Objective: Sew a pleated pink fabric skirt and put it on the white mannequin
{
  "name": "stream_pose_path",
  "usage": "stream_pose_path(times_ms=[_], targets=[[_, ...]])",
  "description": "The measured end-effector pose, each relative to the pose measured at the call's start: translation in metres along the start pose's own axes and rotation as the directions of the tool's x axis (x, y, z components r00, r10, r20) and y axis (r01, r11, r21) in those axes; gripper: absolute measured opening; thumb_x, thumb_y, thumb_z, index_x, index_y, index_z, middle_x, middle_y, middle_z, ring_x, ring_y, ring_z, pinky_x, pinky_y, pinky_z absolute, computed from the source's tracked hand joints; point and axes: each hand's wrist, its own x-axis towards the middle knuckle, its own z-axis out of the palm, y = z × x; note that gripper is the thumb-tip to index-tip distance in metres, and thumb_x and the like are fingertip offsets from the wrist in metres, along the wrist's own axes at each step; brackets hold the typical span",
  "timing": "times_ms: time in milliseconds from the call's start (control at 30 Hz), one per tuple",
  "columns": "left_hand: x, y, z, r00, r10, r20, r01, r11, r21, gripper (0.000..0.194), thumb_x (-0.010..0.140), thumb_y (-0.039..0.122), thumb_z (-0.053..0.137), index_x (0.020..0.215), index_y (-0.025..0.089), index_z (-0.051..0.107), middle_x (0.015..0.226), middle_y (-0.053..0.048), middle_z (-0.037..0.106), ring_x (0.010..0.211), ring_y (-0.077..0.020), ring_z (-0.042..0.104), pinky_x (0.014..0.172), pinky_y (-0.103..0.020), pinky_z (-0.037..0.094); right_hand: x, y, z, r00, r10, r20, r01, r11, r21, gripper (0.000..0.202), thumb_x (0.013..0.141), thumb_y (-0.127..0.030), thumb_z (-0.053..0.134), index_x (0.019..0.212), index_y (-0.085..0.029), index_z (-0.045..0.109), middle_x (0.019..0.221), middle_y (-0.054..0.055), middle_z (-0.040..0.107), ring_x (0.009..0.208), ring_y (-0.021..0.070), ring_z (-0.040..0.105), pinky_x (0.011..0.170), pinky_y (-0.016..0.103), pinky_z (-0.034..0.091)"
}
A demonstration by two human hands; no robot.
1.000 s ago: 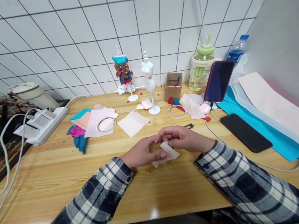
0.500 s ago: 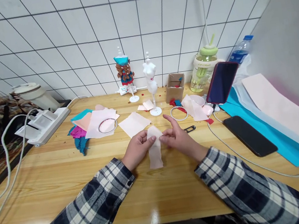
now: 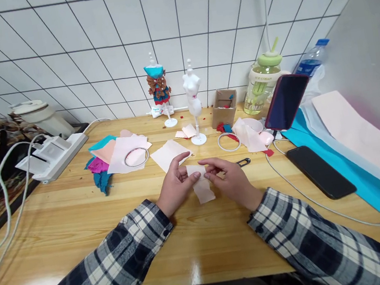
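- our left hand (image 3: 172, 189), at 9 o'clock, has its thumb and bent fingers pinched on the pale pink strip (image 3: 204, 192), pointing finger sticking up
- our right hand (image 3: 235, 181), at 3 o'clock, pinches the strip's other edge
- we have the strip between our hands, over the table (image 3: 197, 245)
- a white dress form (image 3: 191, 85) stands at 12 o'clock
- a pink square (image 3: 167, 154) lies at 11 o'clock

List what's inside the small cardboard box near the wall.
Visible in the cardboard box: a blue scrap by its right side and a few red bits. The front wall covers the bottom, so anything lower can't be seen.
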Motion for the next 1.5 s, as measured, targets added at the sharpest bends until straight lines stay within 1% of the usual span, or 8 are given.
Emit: stream_pose_path(times_ms=[133, 267, 567, 700, 800, 967, 1300, 1500], targets=[[0.002, -0.005, -0.003, 0.994, 0.088, 0.069, -0.097, 0.988, 0.124, 0.058, 0.068, 0.029, 0.08, 0.12, 0.018, 0.055, 0.102, -0.008, 0.069, 0.092, -0.0202, 0.065, 0.08, -0.031, 0.051, 0.001, -0.001, -0.004, 0.995, -0.09, -0.04, 0.084, 0.986, -0.142, 0.032, 0.086, -0.017, 0.057, 0.116, -0.022, 0.068, 0.086, 0.003, 0.069, 0.078, 0.0163, 0.063, 0.075, 0.032, 0.05], [0.003, -0.006, -0.006, 0.995, 0.097, -0.016, -0.085, 0.93, 0.359, 0.025, 0.074, 0.035, 0.072, 0.09, 0.015, 0.066, 0.086, -0.007, 0.07, 0.077, -0.0184, 0.064, 0.073, -0.031, 0.05, 0.0, -0.003, -0.007, 0.979, -0.194, -0.056, 0.173, 0.949, -0.263, 0.027, 0.087, -0.021, 0.057, 0.111, -0.019, 0.071, 0.084, 0.006, 0.067, 0.079, 0.0181, 0.061, 0.074, 0.033, 0.05], [-0.003, 0.005, -0.002, 0.981, 0.195, 0.012, -0.17, 0.821, 0.545, 0.021, 0.077, 0.039, 0.07, 0.081, 0.019, 0.069, 0.076, -0.003, 0.066, 0.072, -0.0178, 0.059, 0.071, -0.03, 0.047, -0.001, -0.011, -0.011, 0.951, -0.302, -0.071, 0.241, 0.864, -0.442, 0.011, 0.086, -0.026, 0.061, 0.082, -0.022, 0.071, 0.09, 0.007, 0.067, 0.088, 0.0215, 0.059, 0.083, 0.038, 0.045], [-0.001, 0.007, -0.005, 0.942, 0.315, 0.113, -0.313, 0.708, 0.633, 0.025, 0.068, 0.042, 0.078, 0.078, 0.02, 0.072, 0.105, -0.009, 0.065, 0.103, -0.0263, 0.056, 0.095, -0.038, 0.042, -0.001, -0.018, -0.015, 0.944, -0.316, -0.091, 0.268, 0.9, -0.344, 0.007, 0.085, -0.022, 0.058, 0.08, -0.022, 0.063, 0.092, 0.006, 0.071, 0.09, 0.0214, 0.062, 0.084, 0.037, 0.046], [-0.002, 0.006, -0.005, 0.957, 0.2, 0.211, -0.286, 0.774, 0.564, 0.023, 0.075, 0.041, 0.072, 0.086, 0.021, 0.073, 0.105, -0.008, 0.068, 0.102, -0.026, 0.059, 0.094, -0.037, 0.043, -0.001, -0.02, -0.02, 0.969, -0.228, -0.098, 0.193, 0.941, -0.276, 0.006, 0.085, -0.022, 0.056, 0.081, -0.021, 0.06, 0.085, 0.004, 0.07, 0.079, 0.0186, 0.063, 0.073, 0.031, 0.047], [-0.006, 0.004, 0.0, 0.98, -0.099, 0.173, 0.001, 0.87, 0.494, 0.03, 0.073, 0.044, 0.071, 0.084, 0.016, 0.07, 0.071, 0.0, 0.066, 0.064, -0.0172, 0.057, 0.059, -0.026, 0.043, 0.001, -0.014, -0.025, 0.995, -0.014, -0.099, -0.007, 0.979, -0.206, 0.012, 0.09, -0.031, 0.053, 0.087, -0.021, 0.06, 0.07, 0.0, 0.066, 0.059, 0.0142, 0.058, 0.055, 0.025, 0.041], [0.002, 0.003, -0.008, 0.976, -0.018, 0.218, -0.036, 0.971, 0.238, 0.047, 0.069, 0.045, 0.077, 0.104, 0.016, 0.067, 0.099, -0.007, 0.069, 0.086, -0.022, 0.062, 0.076, -0.03, 0.048, 0.001, -0.01, -0.021, 0.99, 0.104, -0.091, -0.107, 0.994, -0.03, 0.013, 0.089, -0.034, 0.054, 0.088, -0.021, 0.058, 0.07, 0.0, 0.064, 0.061, 0.0146, 0.059, 0.058, 0.026, 0.044], [0.003, 0.002, -0.009, 0.978, -0.142, 0.153, 0.093, 0.953, 0.288, 0.037, 0.073, 0.049, 0.073, 0.082, 0.014, 0.069, 0.071, -0.001, 0.065, 0.064, -0.015, 0.055, 0.06, -0.024, 0.041, 0.003, -0.009, -0.02, 0.976, 0.189, -0.104, -0.177, 0.978, 0.112, 0.017, 0.087, -0.037, 0.055, 0.088, -0.021, 0.057, 0.065, -0.001, 0.059, 0.057, 0.0128, 0.056, 0.053, 0.024, 0.044]])
